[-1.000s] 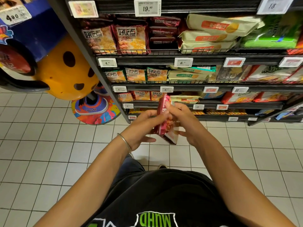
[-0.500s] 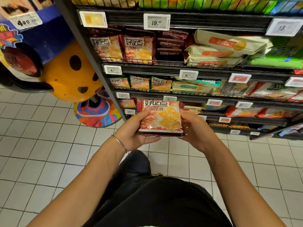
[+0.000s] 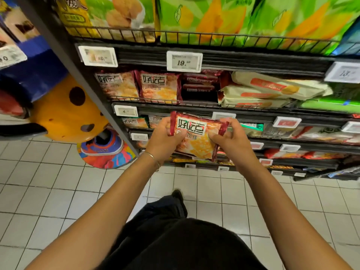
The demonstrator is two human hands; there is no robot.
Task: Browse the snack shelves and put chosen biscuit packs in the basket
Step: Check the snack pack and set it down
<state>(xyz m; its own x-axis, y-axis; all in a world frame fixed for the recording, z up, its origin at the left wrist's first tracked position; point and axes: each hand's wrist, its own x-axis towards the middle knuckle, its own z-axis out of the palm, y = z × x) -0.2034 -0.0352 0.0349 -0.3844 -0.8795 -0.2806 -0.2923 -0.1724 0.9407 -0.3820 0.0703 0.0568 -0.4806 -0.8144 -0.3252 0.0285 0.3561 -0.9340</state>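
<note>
Both hands hold one red biscuit pack face up in front of the shelves, level with the lower tiers. The left hand grips its left edge with curled fingers; the right hand pinches its right edge. Matching packs stand at the left end of the shelf above, under the 19.99 tag.

Shop — price-tagged snack shelves

Glossy plastic biscuit pack, black wire-metal shelves, smooth glazed floor tiles
</note>
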